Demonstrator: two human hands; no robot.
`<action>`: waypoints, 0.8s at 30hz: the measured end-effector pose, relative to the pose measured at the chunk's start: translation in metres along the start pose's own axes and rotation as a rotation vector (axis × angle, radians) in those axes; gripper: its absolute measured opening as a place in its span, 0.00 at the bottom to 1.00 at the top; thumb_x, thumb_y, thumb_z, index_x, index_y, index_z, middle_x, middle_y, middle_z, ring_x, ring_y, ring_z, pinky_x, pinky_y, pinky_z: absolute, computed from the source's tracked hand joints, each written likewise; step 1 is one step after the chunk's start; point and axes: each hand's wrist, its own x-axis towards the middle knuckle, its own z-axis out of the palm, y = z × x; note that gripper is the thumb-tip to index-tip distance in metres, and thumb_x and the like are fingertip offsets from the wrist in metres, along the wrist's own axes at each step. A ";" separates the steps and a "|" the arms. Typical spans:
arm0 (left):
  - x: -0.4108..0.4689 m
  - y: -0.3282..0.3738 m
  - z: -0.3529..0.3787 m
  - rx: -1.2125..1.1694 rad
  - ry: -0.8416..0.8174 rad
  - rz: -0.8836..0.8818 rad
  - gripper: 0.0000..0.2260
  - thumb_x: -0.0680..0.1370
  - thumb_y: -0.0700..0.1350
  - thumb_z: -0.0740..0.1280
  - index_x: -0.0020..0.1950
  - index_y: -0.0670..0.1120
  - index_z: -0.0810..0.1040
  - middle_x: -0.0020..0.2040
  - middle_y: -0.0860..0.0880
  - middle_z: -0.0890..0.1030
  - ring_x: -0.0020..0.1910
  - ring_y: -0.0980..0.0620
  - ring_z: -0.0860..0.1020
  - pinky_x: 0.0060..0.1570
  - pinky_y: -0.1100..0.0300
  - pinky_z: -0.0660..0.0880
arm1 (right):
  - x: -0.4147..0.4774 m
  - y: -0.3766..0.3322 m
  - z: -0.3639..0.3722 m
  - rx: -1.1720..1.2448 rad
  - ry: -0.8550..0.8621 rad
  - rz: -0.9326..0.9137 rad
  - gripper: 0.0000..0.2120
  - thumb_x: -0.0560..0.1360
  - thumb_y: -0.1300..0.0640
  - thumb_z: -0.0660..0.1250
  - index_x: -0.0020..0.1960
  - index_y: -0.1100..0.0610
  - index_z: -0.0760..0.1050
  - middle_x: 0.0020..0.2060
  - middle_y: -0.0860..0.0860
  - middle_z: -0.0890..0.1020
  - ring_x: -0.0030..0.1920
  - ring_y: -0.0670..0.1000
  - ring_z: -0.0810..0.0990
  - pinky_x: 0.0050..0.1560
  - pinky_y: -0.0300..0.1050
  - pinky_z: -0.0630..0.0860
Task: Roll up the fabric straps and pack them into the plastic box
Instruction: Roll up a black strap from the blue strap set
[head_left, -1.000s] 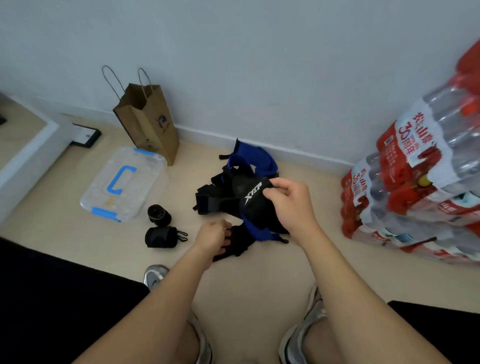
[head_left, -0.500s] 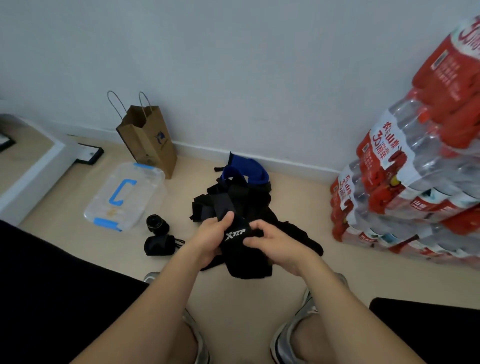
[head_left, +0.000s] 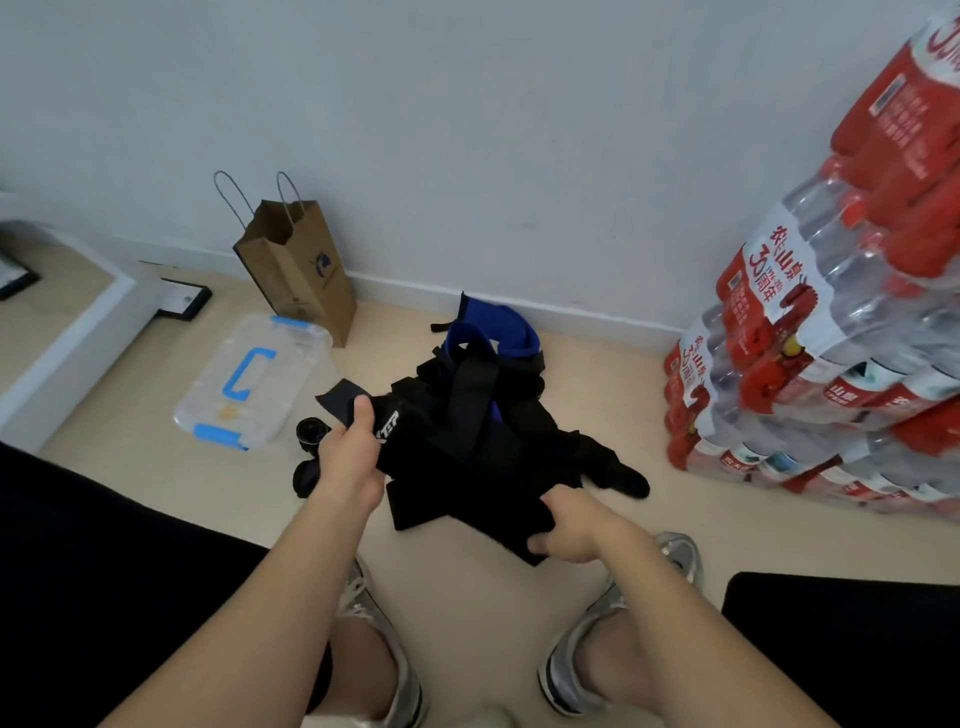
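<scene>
A black fabric strap (head_left: 447, 478) with white lettering is stretched between my hands above the floor. My left hand (head_left: 349, 457) grips its left end near the lettering. My right hand (head_left: 574, 527) grips its right end. Behind it lies a pile of black and blue straps (head_left: 493, 374). Two rolled black straps (head_left: 310, 432) lie on the floor to the left, partly hidden by my left hand. The clear plastic box (head_left: 291, 384) with a blue handle and blue clips sits closed further left.
A brown paper bag (head_left: 301, 270) stands against the wall behind the box. Packs of bottled water (head_left: 831, 353) are stacked on the right. A white ledge (head_left: 67, 338) runs along the left. My shoes (head_left: 613, 623) are on the floor below.
My hands have drawn apart and pulled the black strap out lengthways. The left hand moved up and left, the right hand down and right.
</scene>
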 end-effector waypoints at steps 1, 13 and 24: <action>0.002 0.000 -0.001 0.030 0.002 0.006 0.10 0.85 0.51 0.70 0.57 0.45 0.83 0.51 0.46 0.89 0.50 0.47 0.88 0.51 0.49 0.84 | 0.003 0.001 0.001 0.082 0.093 -0.017 0.17 0.79 0.52 0.76 0.67 0.54 0.81 0.60 0.53 0.85 0.61 0.57 0.84 0.63 0.53 0.82; 0.009 -0.019 -0.021 0.900 0.374 0.470 0.09 0.87 0.49 0.65 0.60 0.43 0.71 0.51 0.42 0.79 0.54 0.35 0.80 0.48 0.43 0.76 | 0.008 0.020 -0.037 -0.191 0.437 0.072 0.22 0.76 0.29 0.70 0.48 0.48 0.77 0.42 0.47 0.81 0.46 0.55 0.82 0.36 0.46 0.68; 0.009 -0.056 -0.055 0.918 0.168 -0.025 0.14 0.72 0.42 0.80 0.52 0.41 0.80 0.49 0.39 0.85 0.43 0.41 0.87 0.40 0.47 0.87 | -0.010 0.026 -0.042 -0.481 0.358 0.209 0.19 0.79 0.39 0.73 0.63 0.50 0.80 0.57 0.52 0.84 0.57 0.58 0.84 0.52 0.49 0.78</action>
